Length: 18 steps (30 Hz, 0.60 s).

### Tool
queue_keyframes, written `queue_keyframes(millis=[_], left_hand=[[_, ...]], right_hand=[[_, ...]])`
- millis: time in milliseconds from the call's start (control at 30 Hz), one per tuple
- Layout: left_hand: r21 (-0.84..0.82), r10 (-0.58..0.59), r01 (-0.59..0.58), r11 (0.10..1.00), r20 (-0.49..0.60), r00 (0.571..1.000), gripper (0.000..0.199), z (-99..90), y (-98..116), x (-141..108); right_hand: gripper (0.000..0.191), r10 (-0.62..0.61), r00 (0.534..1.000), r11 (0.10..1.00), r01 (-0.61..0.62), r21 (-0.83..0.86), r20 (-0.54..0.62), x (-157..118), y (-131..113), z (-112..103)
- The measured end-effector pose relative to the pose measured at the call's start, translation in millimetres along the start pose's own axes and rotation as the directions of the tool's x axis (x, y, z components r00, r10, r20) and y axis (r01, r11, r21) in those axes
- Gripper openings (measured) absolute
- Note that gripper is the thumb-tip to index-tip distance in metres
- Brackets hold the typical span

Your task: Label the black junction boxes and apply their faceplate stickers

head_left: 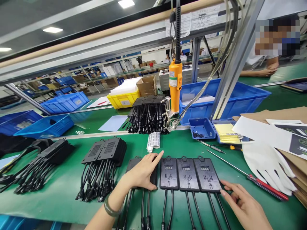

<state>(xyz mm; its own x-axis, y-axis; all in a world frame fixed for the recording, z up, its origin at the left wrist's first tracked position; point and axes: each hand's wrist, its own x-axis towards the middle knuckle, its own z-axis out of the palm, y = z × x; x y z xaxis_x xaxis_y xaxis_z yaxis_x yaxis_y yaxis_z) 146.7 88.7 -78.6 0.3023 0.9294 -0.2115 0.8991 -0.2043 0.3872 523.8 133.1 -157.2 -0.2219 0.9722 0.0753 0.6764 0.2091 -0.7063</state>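
Observation:
Several black control boxes with cables lie in a row on the green bench (pixel 134 145). My left hand (pixel 145 169), with a bracelet at the wrist, rests over the left boxes of the row, thumb and fingers apart; it partly hides them. Right of it lie a box with a digit display (pixel 169 174), a middle box (pixel 187 175) and a right box (pixel 207 175). At the lower right corner of the right box, my right hand (pixel 236 198) has its thumb and forefinger apart, fingertips at the box's edge.
Stacked boxes with cables (pixel 112 150) stand at the left, more (pixel 146 111) behind. An orange electric screwdriver (pixel 175 86) hangs above. At the right are a small blue screw tray (pixel 201 128), a red-handled screwdriver (pixel 268 187) and white gloves (pixel 266 163). A person's forearms (pixel 261 72) show beyond.

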Motion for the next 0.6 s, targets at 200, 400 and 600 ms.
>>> queue_keyframes(millis=[200, 400, 600], left_hand=[[-0.426, 0.045, -0.135, 0.894, -0.215, 0.976, 0.122, -6.3, -26.4, -36.7], [-0.183, -0.060, 0.058, 0.981, -0.007, 0.998, 0.128, 7.0, -42.1, -49.5], [0.057, -0.173, 0.169, 0.984, 0.092, 0.981, 0.148, -4.1, -38.6, -45.3]], right_hand=[[0.055, 0.038, 0.997, 0.999, -0.038, -0.001, 0.062, -0.7, 9.6, 1.8], [0.062, 0.081, 0.994, 0.997, -0.081, -0.011, 0.078, 1.9, 15.4, 3.5], [0.066, 0.134, 0.983, 0.991, -0.132, -0.019, 0.125, -0.8, 37.7, 10.8]])
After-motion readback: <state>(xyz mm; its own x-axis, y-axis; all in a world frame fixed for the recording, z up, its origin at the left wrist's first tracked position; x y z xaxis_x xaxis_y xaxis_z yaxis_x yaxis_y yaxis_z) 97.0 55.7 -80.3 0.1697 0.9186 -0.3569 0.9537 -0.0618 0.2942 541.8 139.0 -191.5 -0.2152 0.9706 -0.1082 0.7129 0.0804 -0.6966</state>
